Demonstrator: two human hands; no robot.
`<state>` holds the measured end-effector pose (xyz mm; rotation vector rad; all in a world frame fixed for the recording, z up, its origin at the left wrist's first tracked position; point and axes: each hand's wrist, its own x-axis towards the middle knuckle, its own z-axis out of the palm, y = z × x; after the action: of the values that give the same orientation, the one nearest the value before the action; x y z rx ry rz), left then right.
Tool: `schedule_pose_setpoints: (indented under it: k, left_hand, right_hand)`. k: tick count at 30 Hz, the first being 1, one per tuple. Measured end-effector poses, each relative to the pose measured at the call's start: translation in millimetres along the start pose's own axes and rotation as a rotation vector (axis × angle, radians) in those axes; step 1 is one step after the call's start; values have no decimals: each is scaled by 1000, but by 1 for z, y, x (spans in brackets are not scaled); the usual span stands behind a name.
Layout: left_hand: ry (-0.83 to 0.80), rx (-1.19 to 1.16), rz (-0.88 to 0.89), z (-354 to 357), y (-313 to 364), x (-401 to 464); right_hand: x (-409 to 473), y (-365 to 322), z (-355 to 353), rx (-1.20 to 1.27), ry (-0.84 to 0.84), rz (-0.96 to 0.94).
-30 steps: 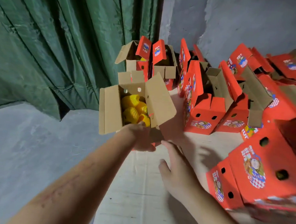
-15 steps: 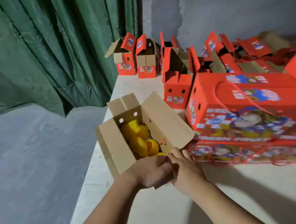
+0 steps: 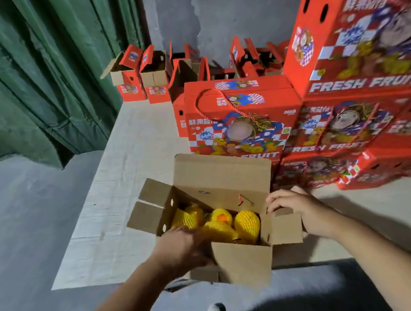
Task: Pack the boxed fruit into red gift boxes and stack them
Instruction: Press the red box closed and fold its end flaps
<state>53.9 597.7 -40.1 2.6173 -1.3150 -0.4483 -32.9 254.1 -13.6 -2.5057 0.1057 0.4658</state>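
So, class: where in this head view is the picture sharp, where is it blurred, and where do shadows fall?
Head view: fruit box fairly sharp; stacked red gift boxes at right motion-smeared; left hand slightly blurred; dark shadow under right hand and forearm on the table.

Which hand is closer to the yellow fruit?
Left. The left hand rests on the box's near edge, touching the yellow fruit; the right hand holds the box's right flap.

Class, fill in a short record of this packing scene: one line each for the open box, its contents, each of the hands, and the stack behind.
open box: brown carton, flaps up, on the table
contents: fruit in yellow foam nets
left hand: at the carton's near edge, fingers reaching inside
right hand: fingers curled on the right flap
behind: closed red gift boxes, stacked
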Motion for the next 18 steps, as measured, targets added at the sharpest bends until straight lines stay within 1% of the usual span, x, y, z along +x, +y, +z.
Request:
schedule_pose_setpoints:
  k: [1, 2, 3, 5, 7, 9, 11, 14, 15, 17, 18]
  left_hand:
    - [14, 45, 46, 7, 13, 8]
    - [49, 82, 88, 13, 27, 18]
    - [91, 91, 116, 19, 41, 29]
    - [110, 88, 119, 30, 69, 50]
    - [112, 86, 91, 38, 94, 73]
    - [113, 83, 97, 45, 117, 96]
    - [106, 63, 98, 52, 140, 115]
    - [137, 30, 90, 64, 172, 138]
    - [148, 23, 82, 66, 182, 146]
    - [163, 18, 90, 73, 206, 166]
    - [156, 32, 96, 75, 219, 175]
  right_hand:
    - [-10, 10, -4, 203, 25, 80]
    - [-20, 18, -6, 408, 67, 110]
    - [-26, 23, -7, 574, 178, 161]
    - [-39, 26, 5, 903, 388, 332]
    - [-54, 28, 14, 994, 566, 360]
    - [-67, 45, 23, 895, 720, 424]
    - [-76, 65, 21, 907, 834, 510]
    - [-92, 102, 17, 990, 912, 646]
    - [-98, 116, 13, 1064, 920, 706]
    - [-106, 145, 4, 1223, 916, 716]
    - [-110, 160, 0, 1242, 919, 695]
